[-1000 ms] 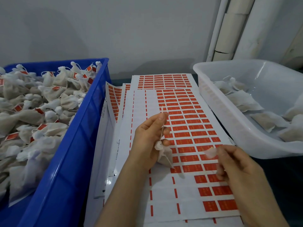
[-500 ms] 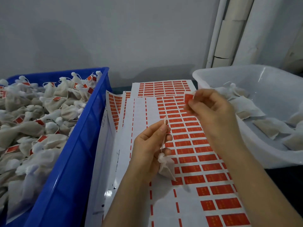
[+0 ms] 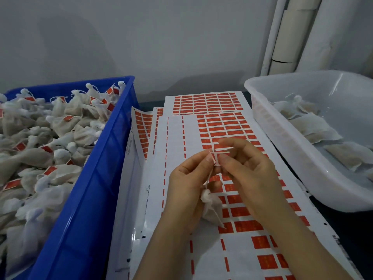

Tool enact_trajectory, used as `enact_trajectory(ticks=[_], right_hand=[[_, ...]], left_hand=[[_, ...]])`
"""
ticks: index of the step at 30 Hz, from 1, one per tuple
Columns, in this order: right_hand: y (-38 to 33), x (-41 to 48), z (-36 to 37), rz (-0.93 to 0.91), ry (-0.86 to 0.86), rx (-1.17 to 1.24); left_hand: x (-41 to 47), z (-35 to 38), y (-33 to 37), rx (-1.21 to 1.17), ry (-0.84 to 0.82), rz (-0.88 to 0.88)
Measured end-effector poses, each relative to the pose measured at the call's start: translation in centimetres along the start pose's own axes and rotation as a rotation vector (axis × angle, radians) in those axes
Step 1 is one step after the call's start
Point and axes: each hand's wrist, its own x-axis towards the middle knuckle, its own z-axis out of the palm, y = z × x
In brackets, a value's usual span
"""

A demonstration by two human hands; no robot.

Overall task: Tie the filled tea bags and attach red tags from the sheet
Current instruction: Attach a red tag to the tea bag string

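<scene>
Hanging from its string, the tea bag (image 3: 211, 207) sits low against the left hand (image 3: 186, 188), whose thumb and forefinger pinch the string near its top end. In this head view, the right hand (image 3: 249, 174) meets it there, fingertips pinching a small red tag (image 3: 214, 157) against the string. Both hands hover above the tag sheet (image 3: 226, 128). Finished bags fill the blue crate (image 3: 84, 199) on the left; untied bags lie in the white tub (image 3: 286, 142) on the right.
</scene>
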Motion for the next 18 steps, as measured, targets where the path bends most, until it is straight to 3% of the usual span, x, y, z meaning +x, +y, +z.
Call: enact_trajectory(ticks=[18], right_hand=[[-0.22,-0.35,-0.09,-0.048,0.023,-0.053]], left_hand=[[-0.19,0.03,0.09,0.007,0.031,-0.011]])
